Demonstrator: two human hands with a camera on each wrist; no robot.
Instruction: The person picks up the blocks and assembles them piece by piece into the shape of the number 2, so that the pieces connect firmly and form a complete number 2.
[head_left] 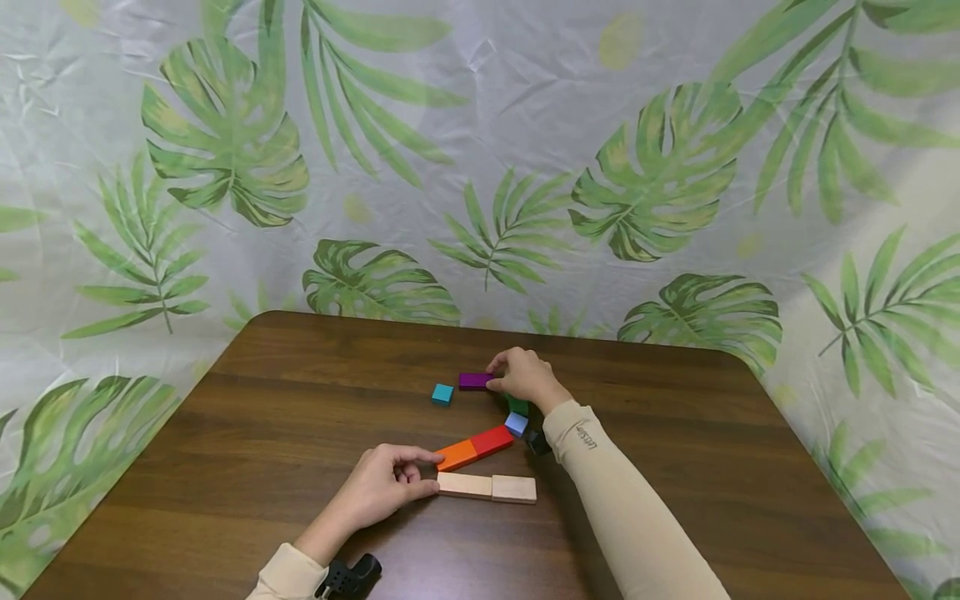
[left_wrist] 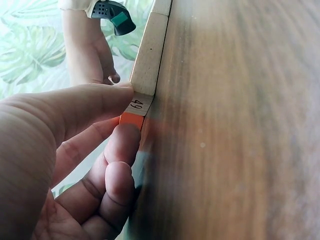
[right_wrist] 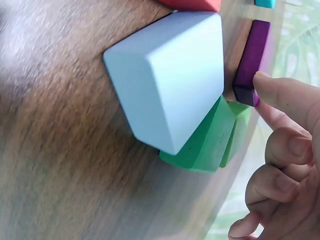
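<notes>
In the head view my left hand [head_left: 381, 485] has its thumb at the left end of a plain wooden block [head_left: 465, 486] and its index finger at the orange block [head_left: 457, 456]. The left wrist view shows the orange block's end [left_wrist: 132, 119] close behind the wooden one, with the other fingers curled. At the back, my right hand [head_left: 528, 377] pinches the right end of a purple block [head_left: 473, 382] between thumb and index finger. Beside that hand lie green blocks [right_wrist: 205, 142], partly hidden in the head view, and a light blue block [right_wrist: 175, 75].
A red block [head_left: 492, 439] continues the orange one in a slanting row. Another plain block [head_left: 514, 490] extends the wooden row. A teal block [head_left: 442, 394] lies left of the purple one. The brown table [head_left: 300, 400] ends at a leaf-patterned cloth [head_left: 517, 150].
</notes>
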